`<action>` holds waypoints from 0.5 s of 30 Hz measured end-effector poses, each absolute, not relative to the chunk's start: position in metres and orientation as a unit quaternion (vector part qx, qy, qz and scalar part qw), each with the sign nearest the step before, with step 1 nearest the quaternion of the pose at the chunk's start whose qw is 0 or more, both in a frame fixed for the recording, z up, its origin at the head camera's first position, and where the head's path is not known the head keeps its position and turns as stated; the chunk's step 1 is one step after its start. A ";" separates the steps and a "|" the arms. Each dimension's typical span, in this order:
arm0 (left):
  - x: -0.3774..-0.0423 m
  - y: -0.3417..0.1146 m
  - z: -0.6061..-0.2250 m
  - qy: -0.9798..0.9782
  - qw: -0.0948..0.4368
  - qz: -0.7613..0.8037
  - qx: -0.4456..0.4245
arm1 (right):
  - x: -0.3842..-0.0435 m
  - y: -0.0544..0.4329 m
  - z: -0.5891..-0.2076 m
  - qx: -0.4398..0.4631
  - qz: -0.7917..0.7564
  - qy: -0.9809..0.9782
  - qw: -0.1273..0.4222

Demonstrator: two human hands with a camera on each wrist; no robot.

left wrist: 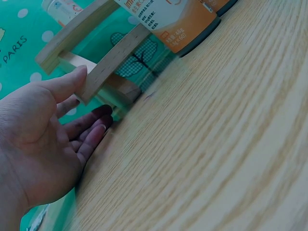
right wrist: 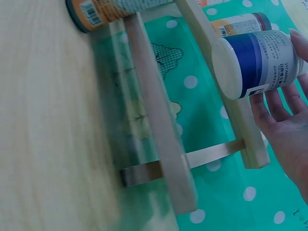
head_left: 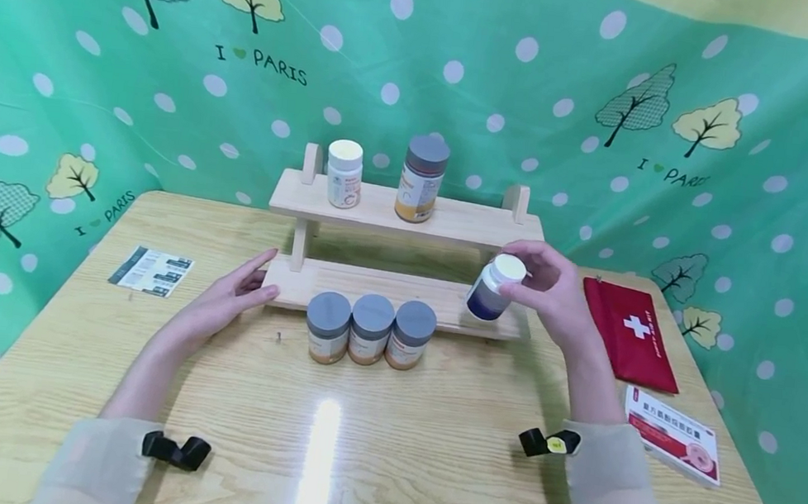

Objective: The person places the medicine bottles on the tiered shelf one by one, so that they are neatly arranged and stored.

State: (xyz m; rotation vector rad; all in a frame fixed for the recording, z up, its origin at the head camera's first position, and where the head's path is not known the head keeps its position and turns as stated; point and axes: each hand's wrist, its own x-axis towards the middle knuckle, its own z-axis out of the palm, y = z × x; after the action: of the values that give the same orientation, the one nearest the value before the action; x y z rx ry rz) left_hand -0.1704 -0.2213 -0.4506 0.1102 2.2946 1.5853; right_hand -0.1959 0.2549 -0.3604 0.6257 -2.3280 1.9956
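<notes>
Vitamin btl (right wrist: 257, 65) tilted in R hand (head_left: 549, 289), thumb & fingertips clamped on it nr the cap. Over R end of lower shelf (head_left: 444, 294), base clear of board. White cap, dk blue band nr base, paler printed label above. L hand (head_left: 222, 302): fingers apart, loosely bent, thumb touching shelf's L end.

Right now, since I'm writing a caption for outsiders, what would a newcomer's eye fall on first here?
Probably the white-and-blue bottle, held tilted in the right hand at the right end of the wooden shelf. Next might come the red pouch with its white cross, right of the shelf, and the three grey-lidded jars lined up on the table in front.
</notes>
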 end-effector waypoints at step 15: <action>-0.170 -0.222 -0.450 0.809 0.181 0.558 0.030 | -0.220 0.256 -0.327 0.211 0.633 -0.744 0.023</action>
State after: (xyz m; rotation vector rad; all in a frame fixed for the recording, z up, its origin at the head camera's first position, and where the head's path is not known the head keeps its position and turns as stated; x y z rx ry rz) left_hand -0.1703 -0.2221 -0.4504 0.0859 2.2848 1.5755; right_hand -0.2198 0.2558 -0.3274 0.6523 -2.3044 1.9615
